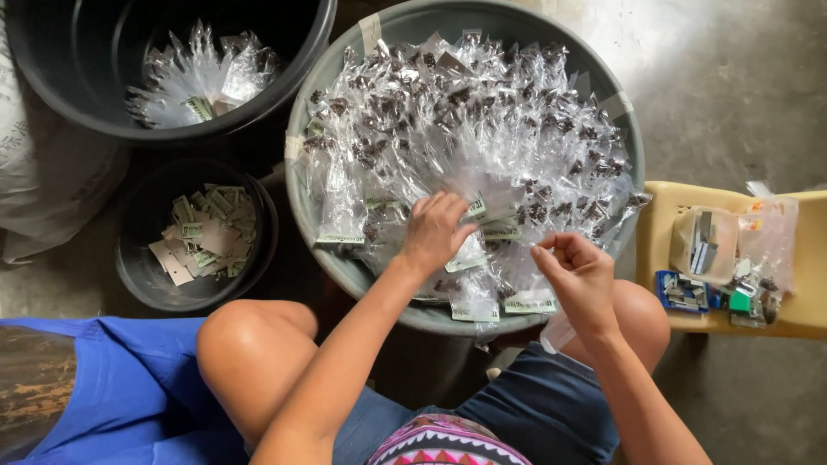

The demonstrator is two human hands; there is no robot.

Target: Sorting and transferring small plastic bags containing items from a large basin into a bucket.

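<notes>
Clear plastic packets [465, 138] with dark bits inside, heaped in a big grey round tub [620, 129], filling it to the rim, right under and beyond both hands.

Far left of the left hand: large black bucket [52, 77], upper corner, holding a smaller pile of clear bags [198, 77]. Below that, small black bucket [142, 275] with loose green-and-white paper labels [207, 232] in the bottom. Blue cloth [121, 379] at the bottom left, next to a bare knee [250, 344].

Left hand [433, 232] reaching forward into the near part of the heap, palm down, fingers curled together onto a packet with a label strip, thumb side touching the plastic. Looks pinched on that packet, grip partly hidden by the knuckles.

Right hand [579, 274] just right of the left one, close but not touching, over the tub's near rim. Fingertips bunched together, thumb against forefinger, pinching something thin and clear; cannot tell exactly what. More labelled packets [527, 303] lying directly below and between the two hands, at the rim.

Right of the right hand: yellow plastic stool [810, 319], near the tub edge. On it a clear plastic container [706, 245], a blue box of staples [680, 293], small green item [741, 301], crumpled clear bag [771, 228]. Concrete floor [732, 77] beyond.
</notes>
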